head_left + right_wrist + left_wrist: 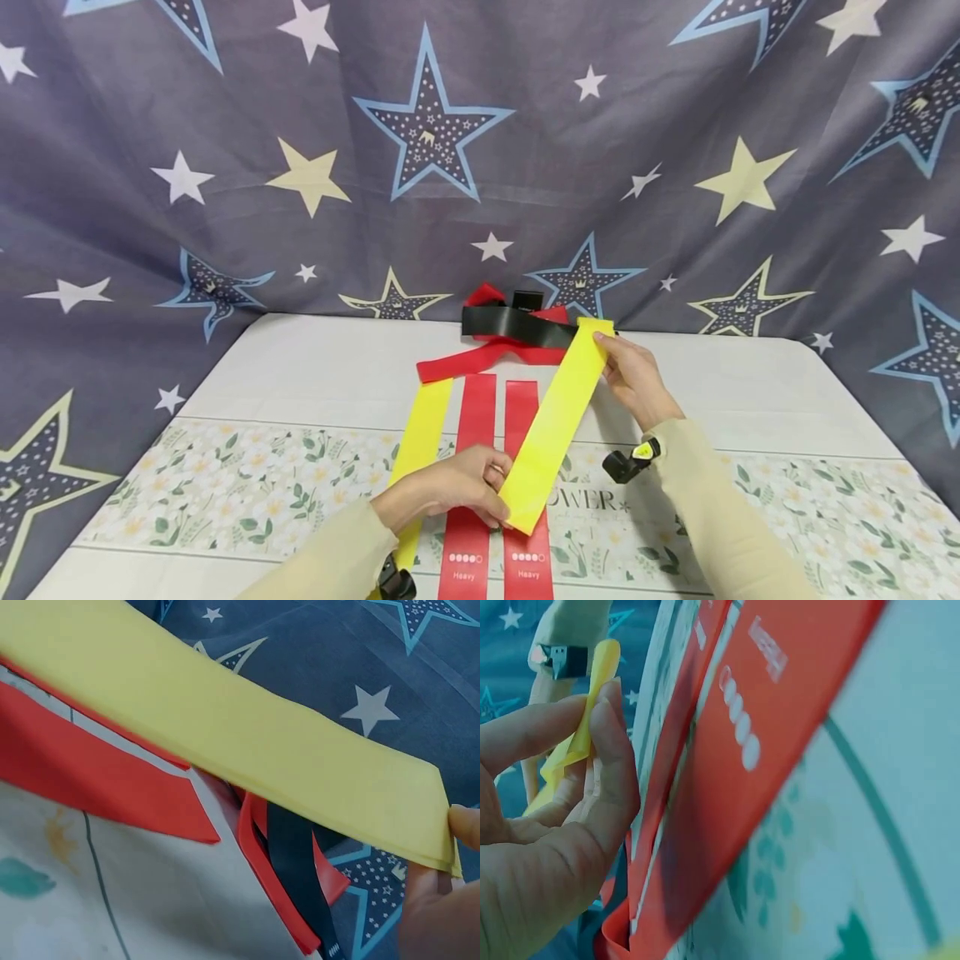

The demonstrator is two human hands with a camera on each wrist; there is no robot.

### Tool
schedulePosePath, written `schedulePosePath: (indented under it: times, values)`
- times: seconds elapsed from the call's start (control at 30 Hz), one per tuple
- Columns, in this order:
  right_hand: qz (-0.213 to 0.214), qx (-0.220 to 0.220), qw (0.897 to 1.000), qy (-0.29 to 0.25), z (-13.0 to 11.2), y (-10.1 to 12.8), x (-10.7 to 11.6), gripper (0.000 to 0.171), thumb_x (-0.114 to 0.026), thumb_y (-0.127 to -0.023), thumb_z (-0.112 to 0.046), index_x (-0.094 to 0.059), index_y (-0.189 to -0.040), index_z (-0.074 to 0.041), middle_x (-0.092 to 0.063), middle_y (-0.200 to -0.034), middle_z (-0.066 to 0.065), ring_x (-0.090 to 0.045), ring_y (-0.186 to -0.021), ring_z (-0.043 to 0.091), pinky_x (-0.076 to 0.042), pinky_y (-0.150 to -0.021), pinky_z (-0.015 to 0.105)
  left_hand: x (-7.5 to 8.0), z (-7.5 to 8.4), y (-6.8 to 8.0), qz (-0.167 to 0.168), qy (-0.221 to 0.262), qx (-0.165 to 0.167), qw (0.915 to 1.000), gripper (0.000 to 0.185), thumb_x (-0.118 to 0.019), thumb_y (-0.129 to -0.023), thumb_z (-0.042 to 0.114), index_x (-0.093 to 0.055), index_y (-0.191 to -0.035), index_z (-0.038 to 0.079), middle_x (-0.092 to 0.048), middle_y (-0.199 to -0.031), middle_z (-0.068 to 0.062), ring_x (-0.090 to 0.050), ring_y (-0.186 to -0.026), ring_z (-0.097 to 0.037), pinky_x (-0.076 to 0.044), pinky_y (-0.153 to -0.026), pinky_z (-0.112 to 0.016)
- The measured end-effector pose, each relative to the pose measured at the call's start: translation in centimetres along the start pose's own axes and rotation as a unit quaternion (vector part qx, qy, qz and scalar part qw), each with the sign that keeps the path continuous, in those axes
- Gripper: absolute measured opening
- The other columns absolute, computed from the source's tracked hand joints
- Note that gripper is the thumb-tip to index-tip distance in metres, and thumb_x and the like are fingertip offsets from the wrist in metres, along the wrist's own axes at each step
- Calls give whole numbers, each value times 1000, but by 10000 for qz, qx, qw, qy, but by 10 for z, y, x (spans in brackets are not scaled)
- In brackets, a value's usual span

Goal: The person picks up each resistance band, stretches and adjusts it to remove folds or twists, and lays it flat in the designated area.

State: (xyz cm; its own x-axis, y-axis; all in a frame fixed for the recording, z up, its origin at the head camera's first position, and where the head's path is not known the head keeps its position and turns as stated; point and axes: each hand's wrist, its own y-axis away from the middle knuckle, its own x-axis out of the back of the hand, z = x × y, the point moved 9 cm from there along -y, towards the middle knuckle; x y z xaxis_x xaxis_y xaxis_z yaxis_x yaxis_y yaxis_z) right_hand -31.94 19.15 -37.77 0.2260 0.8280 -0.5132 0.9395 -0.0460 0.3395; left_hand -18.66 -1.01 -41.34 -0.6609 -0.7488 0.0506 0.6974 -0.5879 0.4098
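A flat yellow resistance band [558, 421] stretches slantwise between my two hands, held above the table. My left hand [463, 485] pinches its near end between thumb and fingers, which the left wrist view shows as a folded yellow edge [600, 682]. The far end is gripped by my right hand [636, 375], thumb on top, as the yellow band [300, 757] shows in the right wrist view. Beneath lie two red bands [472, 433] marked "Heavy", side by side and pointing away from me. Another yellow band [422, 429] lies left of them, partly behind my left hand.
At the back of the table [315, 358] is a loose pile with a black band [517, 325] and a red band [468, 362]. A star-patterned cloth [525, 192] hangs right behind the table's far edge. A floral strip [247, 483] crosses the tabletop.
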Motion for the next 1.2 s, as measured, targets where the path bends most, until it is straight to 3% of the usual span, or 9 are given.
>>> schedulePosePath:
  times: [0.1,0.2,0.43,0.67,1.0,1.2]
  values:
    - [24,23,10000,-14,-5,1,5,9,-56,-92,1,-59,-97,-5,-69,-78,-2,-66,-75,6,-54,-73,18,4,-3,1,-134,-8,-38,9999,20,-64,-76,-12,-54,-87,2,-47,-64,-3,-68,-66,-17,-58,-60,-29]
    - [9,94,9999,53,-10,2,10,9,-57,-91,2,-60,-91,-7,-68,-78,-3,-66,-76,5,-54,-73,18,10,-6,3,-109,-40,-43,9999,20,-64,-75,-11,-55,-89,1,-49,-65,-3,-67,-65,-15,-57,-59,-27]
    - [-119,327,9975,617,-20,7,20,8,-55,-93,-1,-56,-96,-9,-66,-81,-6,-65,-77,4,-53,-74,17,36,-5,9,490,-480,-170,9975,21,-63,-78,-4,-56,-98,-2,-55,-71,-4,-64,-63,-12,-56,-61,-26]
    - [-252,404,9956,806,-28,12,31,11,-55,-93,-3,-61,-89,-12,-66,-80,-5,-64,-76,4,-54,-72,17,61,-4,13,900,-563,-359,9937,18,-59,-82,1,-58,-98,-6,-59,-68,-3,-60,-58,-10,-54,-60,-23]
    - [-959,592,9819,1520,-37,33,33,16,-59,-93,-10,-68,-86,-21,-68,-87,-9,-64,-80,6,-54,-77,22,104,-3,21,2046,-801,-341,9750,19,-64,-83,3,-66,-99,-7,-55,-73,-5,-55,-60,-14,-50,-60,-25]
    - [-1491,797,9705,1720,-41,47,29,20,-56,-94,-5,-68,-87,-19,-68,-89,-8,-66,-83,8,-55,-77,24,125,-2,26,2514,-877,-325,9633,24,-64,-84,4,-66,-106,-6,-52,-60,-3,-43,-45,-11,-38,-47,-23]
